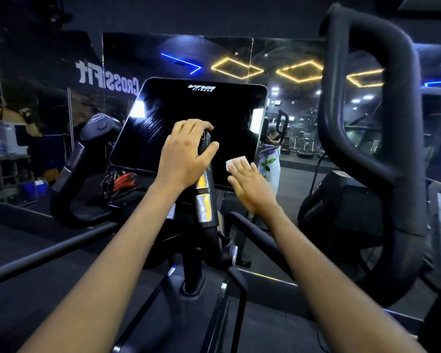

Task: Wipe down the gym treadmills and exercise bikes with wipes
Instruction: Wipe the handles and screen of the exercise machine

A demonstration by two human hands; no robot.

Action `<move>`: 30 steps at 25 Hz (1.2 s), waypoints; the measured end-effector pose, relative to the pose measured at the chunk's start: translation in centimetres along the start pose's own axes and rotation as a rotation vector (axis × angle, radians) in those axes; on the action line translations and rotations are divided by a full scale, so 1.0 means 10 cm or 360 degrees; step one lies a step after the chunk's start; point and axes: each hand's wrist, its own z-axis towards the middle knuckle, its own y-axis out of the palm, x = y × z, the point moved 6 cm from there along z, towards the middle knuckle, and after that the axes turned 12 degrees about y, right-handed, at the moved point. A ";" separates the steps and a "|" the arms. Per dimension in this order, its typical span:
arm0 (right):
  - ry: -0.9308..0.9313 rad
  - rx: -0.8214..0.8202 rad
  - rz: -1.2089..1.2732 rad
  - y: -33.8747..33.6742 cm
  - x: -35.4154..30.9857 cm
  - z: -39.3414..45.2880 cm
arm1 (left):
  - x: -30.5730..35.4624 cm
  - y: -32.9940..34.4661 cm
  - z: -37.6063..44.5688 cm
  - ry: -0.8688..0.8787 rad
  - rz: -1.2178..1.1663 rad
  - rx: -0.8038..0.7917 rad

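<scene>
Wipe (pixel 236 162) is at the console screen's (pixel 189 128) lower right corner, pinned flat under the right hand (pixel 250 187). Right fingers (pixel 239 171) are straight and together, pressing, not pinching. Left hand (pixel 186 154) grips the centre handlebar post (pixel 204 174), fingers curled over its top, thumb round the near side.

Step in hand, as I read it: wiping the bike screen.

- Streaks show on the screen's left half, so that area looks covered. Right edge and bottom edge probably still need passes; glare makes it hard to be sure.
- Keep the palm flat so the wipe doesn't bunch. Only a small white corner shows past the fingertips, so it may be folded small; unfold it for more coverage.
- Work in overlapping straight strokes, top edge down to bottom edge, finishing at the lower right corner.
- Light pressure only; the screen likely tilts on its mount. Left-hand grip on the post is a good brace, keep it.
- Afterwards do the post with its metal grip plates (pixel 203 197), then the big side handle (pixel 382 154) at right and the left grip (pixel 97 128).
</scene>
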 end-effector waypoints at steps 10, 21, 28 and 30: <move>-0.0292 -0.0043 -0.0225 0.44 -0.29 -0.25 | 0.00 -0.02 0.02 0.0045 0.0020 -0.0033; -0.0072 0.0179 -0.0199 0.17 -0.06 -0.26 | 0.00 -0.02 0.00 0.0048 -0.0002 0.0014; 0.0239 0.0111 -0.0193 0.05 -0.09 0.36 | -0.04 0.00 -0.01 0.0103 -0.0003 0.0054; -0.0160 -0.0038 -0.0297 0.20 -0.25 0.22 | -0.05 0.01 -0.02 0.0110 -0.0001 0.0077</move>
